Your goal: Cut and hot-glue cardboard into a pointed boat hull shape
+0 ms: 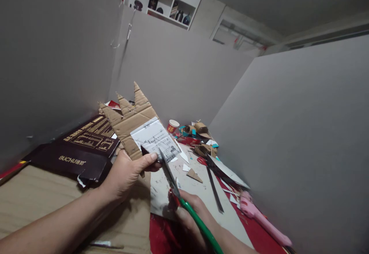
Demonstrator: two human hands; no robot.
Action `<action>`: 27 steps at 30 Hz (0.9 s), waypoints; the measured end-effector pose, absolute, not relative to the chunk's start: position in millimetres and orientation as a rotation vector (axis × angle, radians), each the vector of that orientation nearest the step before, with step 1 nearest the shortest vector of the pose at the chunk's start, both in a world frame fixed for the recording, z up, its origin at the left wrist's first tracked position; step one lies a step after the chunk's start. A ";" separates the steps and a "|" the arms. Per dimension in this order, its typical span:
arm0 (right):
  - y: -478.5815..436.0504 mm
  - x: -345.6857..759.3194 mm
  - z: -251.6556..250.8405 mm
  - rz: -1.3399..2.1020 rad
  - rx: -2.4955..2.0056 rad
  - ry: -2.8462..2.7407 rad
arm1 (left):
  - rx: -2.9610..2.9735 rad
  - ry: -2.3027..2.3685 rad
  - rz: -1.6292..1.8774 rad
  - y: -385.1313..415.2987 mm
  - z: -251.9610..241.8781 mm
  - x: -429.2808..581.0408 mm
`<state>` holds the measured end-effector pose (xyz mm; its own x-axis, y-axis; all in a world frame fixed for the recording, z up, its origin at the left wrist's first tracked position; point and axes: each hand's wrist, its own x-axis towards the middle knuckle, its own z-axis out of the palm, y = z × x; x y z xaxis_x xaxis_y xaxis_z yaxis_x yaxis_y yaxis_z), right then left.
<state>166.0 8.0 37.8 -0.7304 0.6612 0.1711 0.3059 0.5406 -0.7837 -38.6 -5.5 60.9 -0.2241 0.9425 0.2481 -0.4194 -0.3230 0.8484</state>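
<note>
My left hand (127, 173) grips a piece of brown cardboard (129, 118) by its lower edge, thumb on the front. Pointed spikes are cut along the cardboard's top, and a white shipping label (152, 136) is stuck on its face. In my right hand (193, 211) is a pair of scissors (198, 223) with a green handle. The blades point up to the label's lower edge, close to my left thumb. Whether they touch the cardboard I cannot tell. A dark notch shows beside that thumb.
A dark printed box (83, 150) and a large cardboard sheet (25, 208) lie at left. Right of them are cardboard scraps (194, 176), a dark strip (215, 188), a paper cup (173, 126) and a pink glue gun (262, 217). Grey partitions (302, 131) surround the table.
</note>
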 end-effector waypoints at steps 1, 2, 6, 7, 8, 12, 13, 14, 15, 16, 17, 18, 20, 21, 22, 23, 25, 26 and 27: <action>7.0 165.4 37.5 1.065 -0.783 -2.319 | 0.973 0.806 1.729 -5.6 60.7 -38.6; 5.8 164.8 37.2 1.058 -0.792 -2.293 | 0.976 0.806 1.726 -5.7 60.7 -38.6; 2.9 163.1 34.3 1.044 -0.817 -2.207 | 0.968 0.806 1.722 -7.5 62.7 -38.0; 3.1 162.9 33.6 1.062 -0.804 -2.213 | 0.965 0.806 1.720 -8.3 63.8 -37.8; 3.5 162.7 33.1 1.083 -0.785 -2.223 | 0.961 0.807 1.717 -9.2 64.9 -37.7; 5.0 161.0 34.9 1.087 -0.765 -2.222 | 0.952 0.820 1.708 -11.0 67.7 -37.6; 5.3 160.6 35.7 1.084 -0.761 -2.232 | 0.951 0.822 1.704 -10.9 67.6 -37.8; 5.5 160.4 36.1 1.091 -0.752 -2.247 | 0.952 0.823 1.701 -10.6 67.3 -37.9; 5.9 160.6 36.1 1.099 -0.750 -2.253 | 0.951 0.825 1.701 -10.2 66.8 -38.1; 6.6 161.2 35.3 1.106 -0.748 -2.257 | 0.950 0.828 1.702 -9.7 66.1 -38.2; 7.4 162.3 33.9 1.113 -0.744 -2.260 | 0.951 0.833 1.702 -9.4 65.5 -38.2; 8.5 163.8 32.0 1.114 -0.745 -2.259 | 0.952 0.836 1.702 -9.1 65.0 -38.2; 11.2 167.5 27.4 1.131 -0.742 -2.259 | 0.953 0.834 1.701 -9.0 64.6 -38.2; 12.7 169.3 25.3 1.136 -0.731 -2.263 | 0.956 0.832 1.693 -9.1 64.8 -38.3; 14.1 170.9 23.7 1.137 -0.718 -2.267 | 0.956 0.826 1.694 -9.3 65.2 -38.5; 15.4 172.1 22.7 1.138 -0.707 -2.271 | 0.953 0.818 1.711 -9.3 65.8 -38.8; 16.7 173.1 22.9 1.141 -0.692 -2.291 | 0.944 0.810 1.774 -9.2 67.1 -40.0; 16.6 172.9 24.2 1.142 -0.705 -2.296 | 0.940 0.809 1.808 -8.8 67.6 -40.8; 15.8 172.4 26.2 1.144 -0.733 -2.298 | 0.940 0.810 1.837 -8.3 67.9 -41.5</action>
